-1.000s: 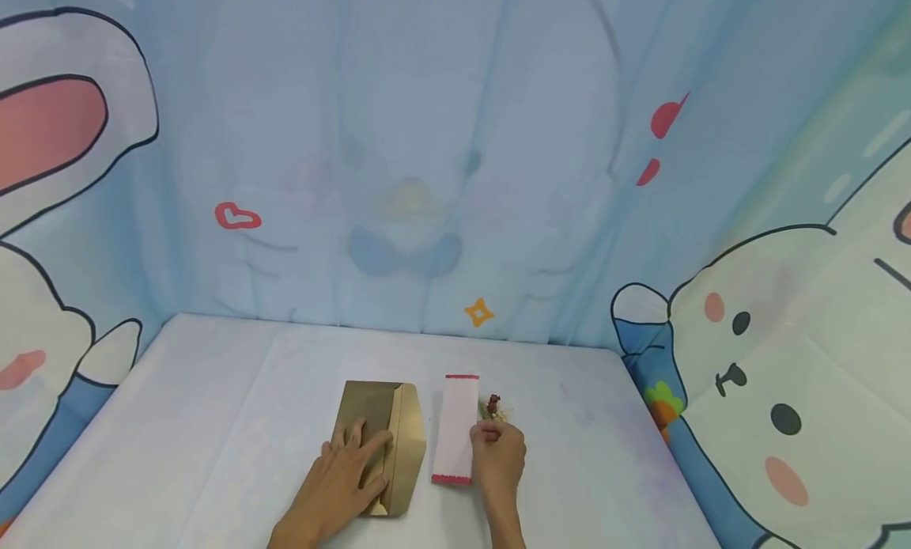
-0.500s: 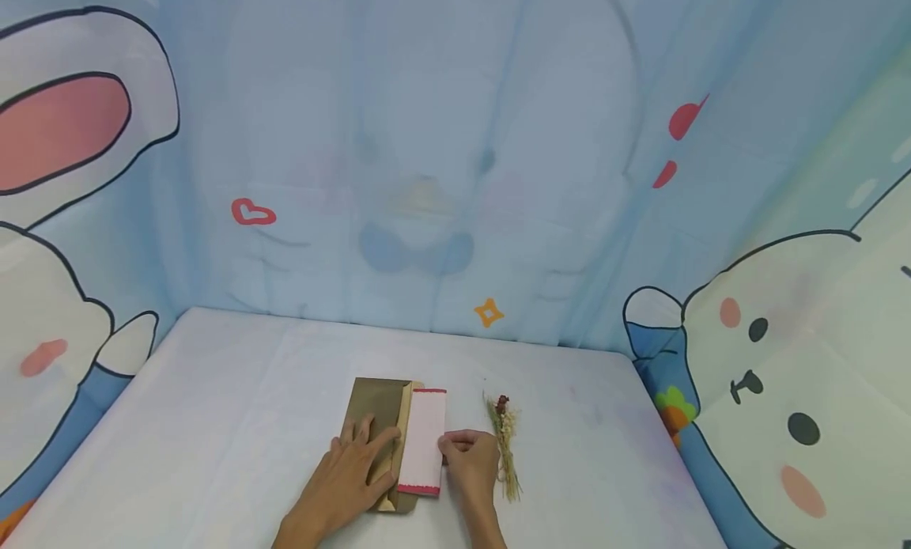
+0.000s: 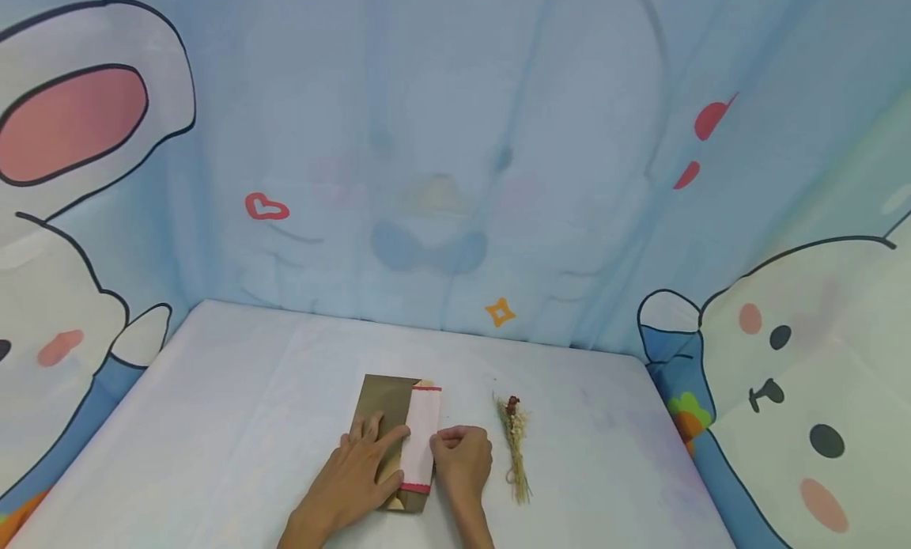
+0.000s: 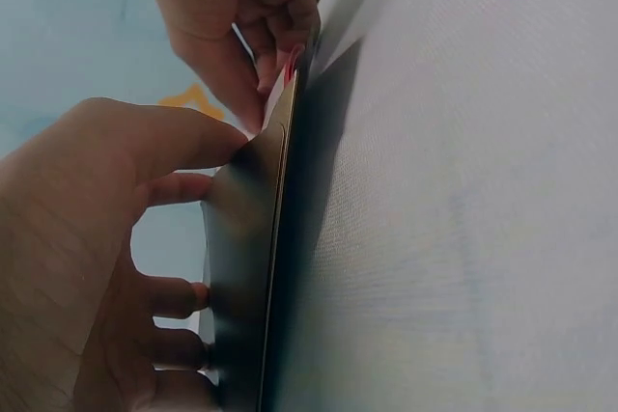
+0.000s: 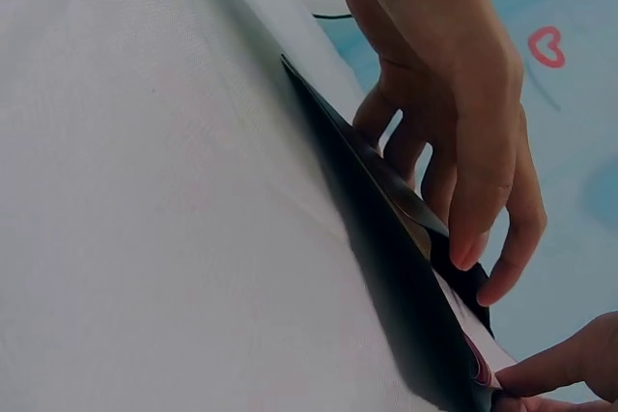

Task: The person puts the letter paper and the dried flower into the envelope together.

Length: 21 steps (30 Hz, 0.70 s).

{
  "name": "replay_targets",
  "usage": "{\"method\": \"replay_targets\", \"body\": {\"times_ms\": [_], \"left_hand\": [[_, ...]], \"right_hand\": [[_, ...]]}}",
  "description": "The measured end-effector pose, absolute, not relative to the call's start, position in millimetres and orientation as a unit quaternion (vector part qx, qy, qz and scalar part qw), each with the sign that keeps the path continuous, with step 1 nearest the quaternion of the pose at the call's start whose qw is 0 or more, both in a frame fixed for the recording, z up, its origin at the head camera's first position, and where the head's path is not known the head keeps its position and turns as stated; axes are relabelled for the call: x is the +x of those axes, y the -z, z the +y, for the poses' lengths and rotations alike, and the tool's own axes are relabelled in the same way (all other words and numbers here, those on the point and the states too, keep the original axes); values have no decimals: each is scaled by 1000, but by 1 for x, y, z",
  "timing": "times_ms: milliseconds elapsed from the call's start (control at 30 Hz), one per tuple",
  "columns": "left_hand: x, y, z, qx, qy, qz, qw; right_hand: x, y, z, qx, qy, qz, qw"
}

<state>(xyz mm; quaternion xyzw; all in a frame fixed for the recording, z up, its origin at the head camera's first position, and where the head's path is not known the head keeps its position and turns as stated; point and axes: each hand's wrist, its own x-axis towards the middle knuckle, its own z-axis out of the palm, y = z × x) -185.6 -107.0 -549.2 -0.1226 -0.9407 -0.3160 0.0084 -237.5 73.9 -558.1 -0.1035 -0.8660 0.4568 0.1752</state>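
A gold envelope [image 3: 387,397] lies on the table with its flap side facing up. Over its right part lies a pale pink folded card [image 3: 421,422] with red trim along its short ends. My left hand [image 3: 354,474] rests on the envelope with fingers spread, its index finger and thumb at the card's left edge. With thumb and fingertips, my right hand [image 3: 463,458] pinches the card's right edge. In the right wrist view the envelope [image 5: 386,205] appears nearly edge-on, and the red trim [image 5: 475,359] shows beside the right fingertips.
A small bunch of dried flowers [image 3: 515,446], tied with string, lies to the right of my right hand. White cloth covers the table [image 3: 285,375]. Behind it hangs a blue curtain [image 3: 441,138] printed with cartoon rabbits.
My right hand has taken the card from beside the flowers leftward onto the envelope, covering its flap. The left hand has stayed on the envelope. The head view has shifted slightly.
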Motion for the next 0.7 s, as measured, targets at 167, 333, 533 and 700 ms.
{"method": "replay_targets", "body": {"times_ms": [167,333,533,700], "left_hand": [[-186,549,-108,-125,313,-942,14],[-187,549,-108,-126,312,-941,21],[-188,551,-110,-131,322,-938,20],[-186,553,-111,-133,331,-934,17]], "right_hand": [[-246,576,70,-78,-446,-868,201],[-249,578,63,-87,-425,-880,191],[-242,565,52,-70,-424,-880,200],[-239,558,43,-68,-429,-884,172]]}}
